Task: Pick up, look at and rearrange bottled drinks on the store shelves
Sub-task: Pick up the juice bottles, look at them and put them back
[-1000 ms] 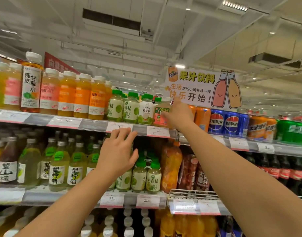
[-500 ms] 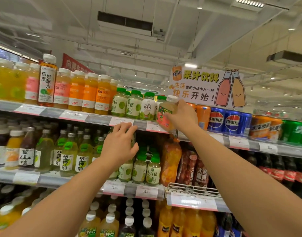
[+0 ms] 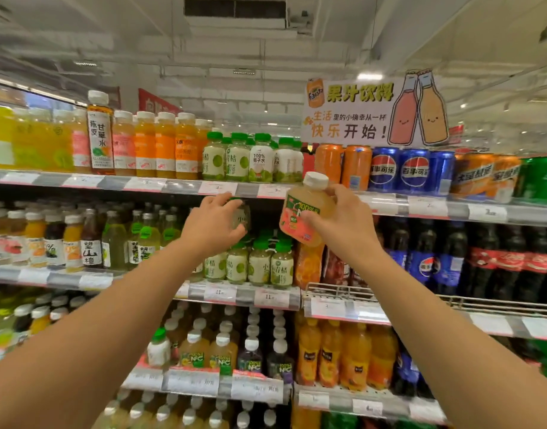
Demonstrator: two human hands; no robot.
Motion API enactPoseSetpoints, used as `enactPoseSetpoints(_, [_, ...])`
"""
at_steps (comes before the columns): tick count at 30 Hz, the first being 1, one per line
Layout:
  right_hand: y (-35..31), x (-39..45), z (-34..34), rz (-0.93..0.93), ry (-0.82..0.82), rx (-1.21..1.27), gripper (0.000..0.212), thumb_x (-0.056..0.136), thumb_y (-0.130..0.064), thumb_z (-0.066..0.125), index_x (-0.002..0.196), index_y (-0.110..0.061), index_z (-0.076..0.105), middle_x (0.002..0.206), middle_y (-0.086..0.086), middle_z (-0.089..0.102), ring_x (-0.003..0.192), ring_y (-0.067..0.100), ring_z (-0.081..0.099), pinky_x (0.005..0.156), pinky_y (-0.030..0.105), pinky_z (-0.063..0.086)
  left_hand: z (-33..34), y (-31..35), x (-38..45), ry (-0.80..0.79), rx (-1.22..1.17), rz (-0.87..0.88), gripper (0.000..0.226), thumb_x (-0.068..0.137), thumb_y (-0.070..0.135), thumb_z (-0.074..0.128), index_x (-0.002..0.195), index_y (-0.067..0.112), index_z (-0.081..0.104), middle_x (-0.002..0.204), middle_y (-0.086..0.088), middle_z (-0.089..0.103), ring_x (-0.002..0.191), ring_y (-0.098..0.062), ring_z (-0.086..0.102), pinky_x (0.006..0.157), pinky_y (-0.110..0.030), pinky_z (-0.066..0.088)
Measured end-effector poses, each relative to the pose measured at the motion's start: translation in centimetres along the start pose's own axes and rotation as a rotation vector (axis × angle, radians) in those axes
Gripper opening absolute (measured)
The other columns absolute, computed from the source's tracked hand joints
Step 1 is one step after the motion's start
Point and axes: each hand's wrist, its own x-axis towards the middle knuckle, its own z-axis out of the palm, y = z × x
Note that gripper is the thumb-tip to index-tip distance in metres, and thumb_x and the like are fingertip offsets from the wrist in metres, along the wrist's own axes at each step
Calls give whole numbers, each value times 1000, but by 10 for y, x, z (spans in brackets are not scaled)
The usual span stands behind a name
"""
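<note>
My right hand (image 3: 343, 230) grips a small juice bottle (image 3: 301, 209) with a white cap, pale yellow liquid and a pink and green label. It is tilted, just below the top shelf's edge (image 3: 266, 191). My left hand (image 3: 210, 227) is closed around a small green-capped bottle (image 3: 243, 215) with a pale label. That bottle sits higher than the row of similar green-capped bottles (image 3: 260, 264) on the second shelf. My fingers hide most of it.
The top shelf carries orange juice bottles (image 3: 165, 145), green-capped bottles (image 3: 260, 159) and Pepsi cans (image 3: 414, 170) under a Fanta paper sign (image 3: 359, 109). Cola bottles (image 3: 482, 258) stand behind a wire rail (image 3: 390, 297) at right. More juice bottles (image 3: 343, 354) fill the lower shelves.
My right hand has pulled the white-capped bottle off the top shelf and lowered it toward me. My left hand has closed on a green-capped bottle and raised it. The view has tilted down.
</note>
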Motion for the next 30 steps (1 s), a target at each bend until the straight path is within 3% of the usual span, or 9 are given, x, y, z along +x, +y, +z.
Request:
enactPoseSetpoints(3, [13,-19,-9,7,8,51,59,85,-40,81,134,-18,57,119,-4,67,110,19,64,94,45,58,3,0,-41,26,-3,20,53,94,43,54,143,25,52,150,-1,46,138,-26,37,107,-47,43])
enactPoseSetpoints(7, [23,-42,-11,54,-15,91,61,85,-41,82,136,-19,57,115,-5,65,104,15,63,90,37,59,15,-10,-97,-28,-79,7,29,95,39,55,116,27,71,122,5,65,117,-20,55,91,-40,51])
enactPoseSetpoints(12, [24,-65,1,49,-125,112,62,84,-41,82,137,-21,57,122,0,68,111,20,63,95,44,57,4,-29,-148,-165,-131,-70,25,96,37,56,109,27,74,107,12,71,97,-10,65,83,-37,57])
enactPoseSetpoints(15, [22,-77,11,33,-186,139,61,84,-40,83,136,-22,57,121,-2,66,109,18,61,92,38,57,-11,-43,-165,-297,-116,-67,26,95,41,54,104,27,75,93,13,74,83,-6,67,74,-38,60])
enactPoseSetpoints(20, [19,-97,32,32,-252,200,63,85,-40,83,139,-22,55,127,-3,65,113,16,61,91,36,58,-23,-73,-182,-397,-81,-119,21,97,37,59,109,28,74,98,15,73,86,0,66,79,-34,59])
enactPoseSetpoints(24, [13,-104,54,39,-292,200,65,86,-38,82,141,-20,54,129,-1,65,112,17,62,76,21,53,-19,-94,-189,-431,-100,-158,21,98,39,58,111,30,73,99,19,71,88,4,64,77,-26,55])
enactPoseSetpoints(27, [8,-104,75,43,-315,167,64,86,-38,83,141,-20,54,130,0,65,111,17,61,69,16,50,-3,-116,-196,-451,-110,-183,22,98,39,58,114,30,72,101,18,69,86,4,63,72,-19,48])
enactPoseSetpoints(30, [3,-105,102,56,-320,144,63,86,-38,83,140,-20,55,125,-3,65,110,15,59,68,14,44,20,-145,-199,-479,-119,-193,21,97,39,59,112,30,71,103,16,71,85,2,64,72,-21,49])
